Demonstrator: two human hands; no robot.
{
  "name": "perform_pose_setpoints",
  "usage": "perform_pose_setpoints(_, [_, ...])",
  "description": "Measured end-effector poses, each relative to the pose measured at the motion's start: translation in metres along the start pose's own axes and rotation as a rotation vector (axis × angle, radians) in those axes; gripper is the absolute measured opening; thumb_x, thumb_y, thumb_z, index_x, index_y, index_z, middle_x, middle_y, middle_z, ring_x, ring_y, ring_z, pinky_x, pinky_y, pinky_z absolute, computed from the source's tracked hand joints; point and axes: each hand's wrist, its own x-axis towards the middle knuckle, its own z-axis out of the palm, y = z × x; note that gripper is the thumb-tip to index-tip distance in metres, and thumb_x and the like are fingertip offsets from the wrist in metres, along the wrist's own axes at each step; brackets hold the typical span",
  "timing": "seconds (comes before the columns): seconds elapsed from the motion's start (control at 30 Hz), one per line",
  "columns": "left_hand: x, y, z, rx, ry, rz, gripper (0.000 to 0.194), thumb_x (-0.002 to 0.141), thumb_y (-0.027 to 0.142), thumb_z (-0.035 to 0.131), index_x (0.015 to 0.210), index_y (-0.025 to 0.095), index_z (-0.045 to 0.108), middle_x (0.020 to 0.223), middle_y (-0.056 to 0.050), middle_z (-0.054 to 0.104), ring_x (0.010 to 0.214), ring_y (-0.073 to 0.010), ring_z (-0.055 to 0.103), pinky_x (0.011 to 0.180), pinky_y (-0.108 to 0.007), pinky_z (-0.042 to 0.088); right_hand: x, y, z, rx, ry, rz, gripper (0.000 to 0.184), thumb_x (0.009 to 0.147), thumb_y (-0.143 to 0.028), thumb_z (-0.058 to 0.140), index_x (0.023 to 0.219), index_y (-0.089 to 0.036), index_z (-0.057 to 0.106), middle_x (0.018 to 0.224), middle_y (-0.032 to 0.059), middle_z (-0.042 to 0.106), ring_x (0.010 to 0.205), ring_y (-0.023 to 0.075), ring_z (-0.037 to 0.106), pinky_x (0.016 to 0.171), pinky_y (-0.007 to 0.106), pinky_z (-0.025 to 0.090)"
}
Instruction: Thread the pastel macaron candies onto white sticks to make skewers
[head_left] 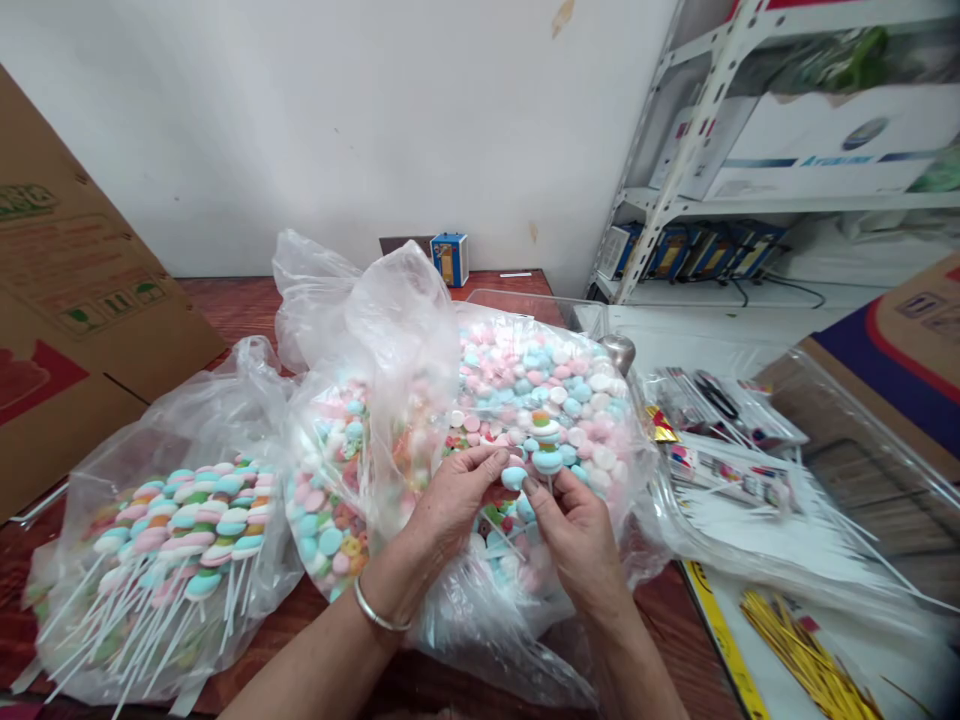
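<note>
Candy stick: the stacked candy stick (547,457) stands nearly upright at your right fingertips, just right of your left hand's fingertips, with orange and green layers among its white and blue ones.
Pink-and-blue candy: this piece (514,474) sits in the narrow space between your two hands, at the tips of your left thumb and forefinger, just beside the stack.
Right hand: your right hand (576,515) is closed in a pinch round the white stick below the stack, thumb toward the left hand; the forearm rises from the lower right, leaning inward.
Left hand: your left hand (466,490) is drawn narrow, thumb and forefinger pinching the pink-and-blue candy; the forearm slants up from the lower left, back of the hand partly upward.
Bracelet: a silver bracelet (373,614) circles your left wrist.
Large bag: both your hands work over the near part of the large clear bag (405,310), with loose pastel candies (517,375) spread behind and below them.
Small bag: well to your left, many stacked candy skewers (199,515) lie on a clear bag (251,400), sticks pointing toward you.
Tray: on your right, a clear tray holds white sticks (772,535); gold ties (806,655) lie nearer you.
</note>
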Motion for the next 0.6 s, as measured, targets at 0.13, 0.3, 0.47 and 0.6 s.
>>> perform_pose_setpoints(0.13, [-0.006, 0.0, -0.002, -0.002, -0.013, 0.052, 0.04, 0.075, 0.051, 0.08, 0.086, 0.013, 0.077, 0.086, -0.008, 0.071, 0.074, -0.0137, 0.061, 0.068, -0.023, 0.05, -0.001, -0.001, 0.001, -0.047, 0.056, 0.018, 0.037, 0.087, -0.045, 0.068, 0.112, -0.018, 0.071, 0.105, 0.0079, 0.076, 0.104, 0.0262, 0.068, 0.09, 0.039, 0.053])
perform_pose_setpoints(0.3, [-0.01, -0.004, -0.01, 0.013, -0.02, 0.084, 0.034, 0.07, 0.037, 0.087, 0.094, 0.015, 0.074, 0.093, -0.007, 0.072, 0.085, -0.0154, 0.065, 0.075, -0.024, 0.05, -0.003, -0.001, 0.004, -0.038, 0.086, 0.07, 0.039, 0.086, -0.048, 0.067, 0.107, -0.016, 0.072, 0.075, 0.002, 0.069, 0.081, 0.021, 0.066, 0.07, 0.03, 0.054])
perform_pose_setpoints(0.47, [-0.012, -0.001, -0.014, 0.01, -0.037, 0.089, 0.038, 0.061, 0.026, 0.092, 0.092, 0.016, 0.073, 0.095, -0.006, 0.074, 0.091, -0.0185, 0.068, 0.081, -0.028, 0.053, -0.005, 0.002, 0.008, -0.036, 0.104, 0.114, 0.038, 0.085, -0.049, 0.068, 0.104, -0.016, 0.07, 0.066, -0.0011, 0.064, 0.064, 0.0165, 0.06, 0.057, 0.025, 0.048])
perform_pose_setpoints(0.6, [-0.014, 0.001, -0.012, 0.122, -0.011, 0.164, 0.032, 0.067, 0.03, 0.089, 0.092, 0.015, 0.074, 0.091, -0.006, 0.074, 0.085, -0.0175, 0.069, 0.079, -0.028, 0.054, -0.004, 0.002, 0.012, -0.072, 0.098, 0.03, 0.038, 0.089, -0.047, 0.063, 0.114, -0.018, 0.067, 0.102, 0.0064, 0.072, 0.092, 0.0205, 0.065, 0.081, 0.03, 0.052])
